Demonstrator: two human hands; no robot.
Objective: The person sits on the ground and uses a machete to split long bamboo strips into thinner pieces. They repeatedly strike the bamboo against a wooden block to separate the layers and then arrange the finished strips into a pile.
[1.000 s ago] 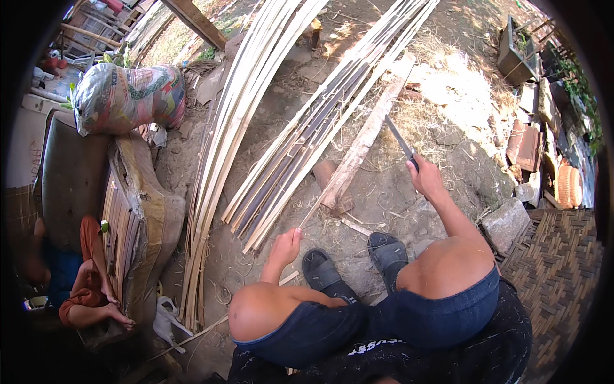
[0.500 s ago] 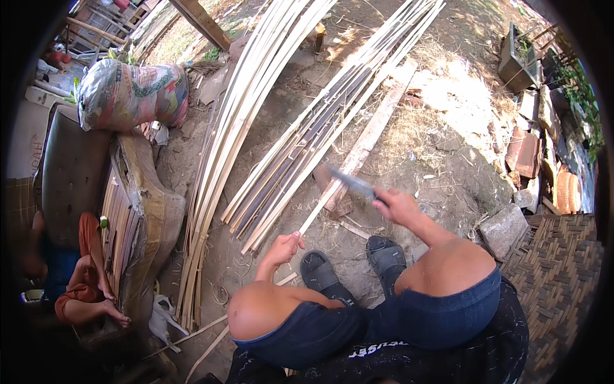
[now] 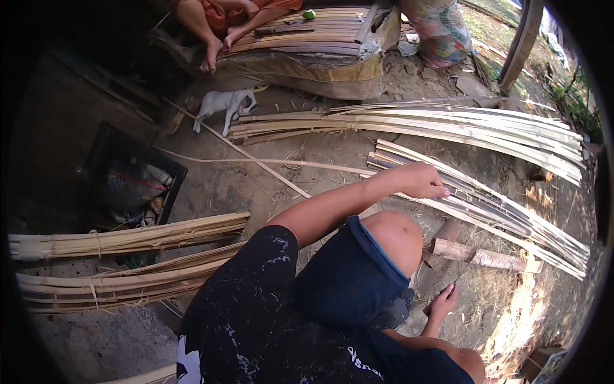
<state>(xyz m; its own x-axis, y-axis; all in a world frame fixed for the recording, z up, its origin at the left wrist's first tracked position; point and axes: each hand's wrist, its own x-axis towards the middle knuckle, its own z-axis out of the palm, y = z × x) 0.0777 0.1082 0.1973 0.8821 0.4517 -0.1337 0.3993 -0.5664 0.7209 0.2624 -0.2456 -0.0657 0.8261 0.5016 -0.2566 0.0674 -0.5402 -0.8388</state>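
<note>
My left hand (image 3: 425, 182) is closed in a fist above the near end of a pile of split bamboo strips (image 3: 486, 208). A long thin bamboo strip (image 3: 268, 161) runs from the left behind my forearm to this fist, which grips it; the exact grip is hidden. Low on the right, beside my knee, my right hand (image 3: 442, 301) is wrapped round the handle of a knife (image 3: 458, 280). The knife's blade points up toward a pale wooden beam (image 3: 483, 256) lying on the ground, and shows only as a thin line.
Another bamboo bundle (image 3: 409, 121) lies farther off, near a small white animal (image 3: 220, 105). Tied bamboo bundles (image 3: 128, 237) are at my left. A person's bare feet (image 3: 220, 51) rest by a slatted bench (image 3: 307, 73). A stuffed sack (image 3: 441, 32) stands beside a wooden post (image 3: 521, 45).
My view has swung to the left, bringing the bench and tied bundles in. My left hand has moved away from the beam with the strip; the knife in my right hand is lowered.
</note>
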